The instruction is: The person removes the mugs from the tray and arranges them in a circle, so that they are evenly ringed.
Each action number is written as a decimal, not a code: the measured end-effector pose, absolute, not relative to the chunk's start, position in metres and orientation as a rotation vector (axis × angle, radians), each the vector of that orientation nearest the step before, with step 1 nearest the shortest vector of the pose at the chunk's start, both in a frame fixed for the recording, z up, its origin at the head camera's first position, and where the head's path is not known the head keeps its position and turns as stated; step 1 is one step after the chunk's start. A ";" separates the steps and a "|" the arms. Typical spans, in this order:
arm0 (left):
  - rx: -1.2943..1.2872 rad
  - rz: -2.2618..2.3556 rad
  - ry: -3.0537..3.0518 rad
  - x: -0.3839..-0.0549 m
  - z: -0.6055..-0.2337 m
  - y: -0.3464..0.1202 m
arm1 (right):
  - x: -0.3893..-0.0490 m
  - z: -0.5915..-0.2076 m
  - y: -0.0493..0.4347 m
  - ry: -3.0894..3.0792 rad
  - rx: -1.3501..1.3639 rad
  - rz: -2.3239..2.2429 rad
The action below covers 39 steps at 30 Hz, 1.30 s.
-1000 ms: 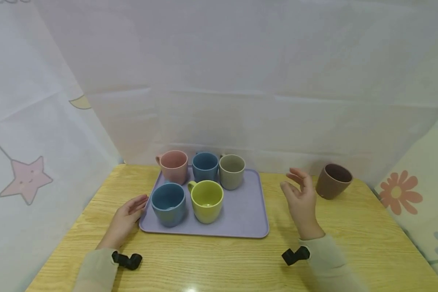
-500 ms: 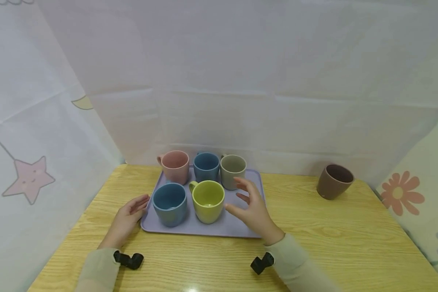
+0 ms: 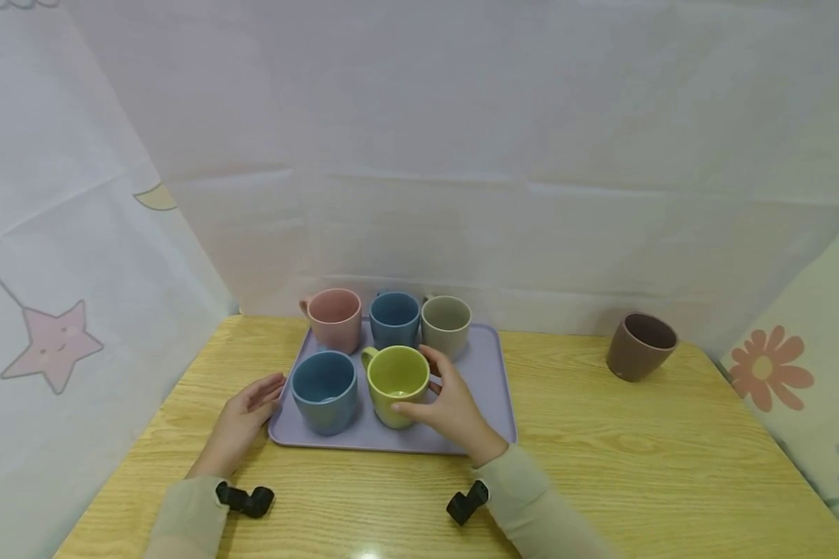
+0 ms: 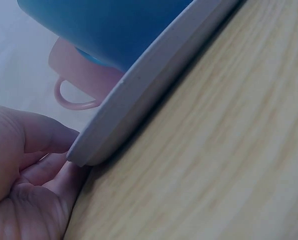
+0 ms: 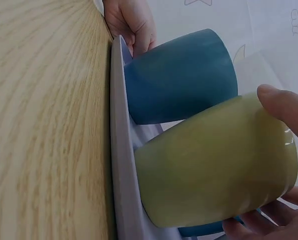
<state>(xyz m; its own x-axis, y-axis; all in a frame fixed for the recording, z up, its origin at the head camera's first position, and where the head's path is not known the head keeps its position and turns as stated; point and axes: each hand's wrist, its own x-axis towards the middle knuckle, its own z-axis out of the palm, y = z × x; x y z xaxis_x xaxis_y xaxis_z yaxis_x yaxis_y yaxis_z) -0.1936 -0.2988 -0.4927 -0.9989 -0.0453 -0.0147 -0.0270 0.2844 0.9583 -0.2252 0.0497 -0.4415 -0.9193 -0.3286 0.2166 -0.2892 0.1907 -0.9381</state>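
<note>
On the lavender tray (image 3: 468, 400), a yellow mug (image 3: 393, 396) stands upright at the front middle. My right hand (image 3: 454, 407) holds it from the right, thumb on the near side and fingers behind; the right wrist view shows the thumb and curled fingers (image 5: 261, 220) around its body. My left hand (image 3: 241, 415) lies at the tray's left edge, fingers relaxed and touching the rim, as the left wrist view shows. Between the left hand and the yellow mug is a large blue mug (image 3: 327, 407).
Along the tray's back stand a pink mug (image 3: 335, 326), a smaller blue mug (image 3: 395, 326) and a grey mug (image 3: 446, 330). A brown cup (image 3: 636, 357) sits apart on the wooden table (image 3: 601, 450) at the right. A white cloth (image 3: 461, 155) hangs behind.
My right hand has moved left from beside the brown cup, over the tray, and has taken hold of the yellow mug. The left hand has stayed at the tray's edge.
</note>
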 end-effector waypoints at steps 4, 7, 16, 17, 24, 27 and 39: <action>0.067 -1.869 -2.502 -0.194 -0.493 -0.300 | -0.226 -0.444 0.045 2.405 -0.584 -1.887; 0.062 -1.865 -2.504 -0.194 -0.494 -0.300 | -0.227 -0.446 0.044 2.401 -0.551 -1.892; 0.060 -1.843 -2.521 -0.194 -0.492 -0.300 | -0.230 -0.450 0.046 2.393 -0.548 -1.897; 0.062 -1.833 -2.527 -0.194 -0.493 -0.300 | -0.230 -0.450 0.047 2.398 -0.549 -1.896; 0.063 -1.823 -2.532 -0.194 -0.493 -0.300 | -0.230 -0.451 0.049 2.473 -0.566 -1.852; 0.072 -1.829 -2.528 -0.193 -0.493 -0.299 | -0.230 -0.451 0.049 2.496 -0.581 -1.846; 0.061 -1.807 -2.542 -0.193 -0.493 -0.300 | -0.230 -0.450 0.053 2.480 -0.602 -1.895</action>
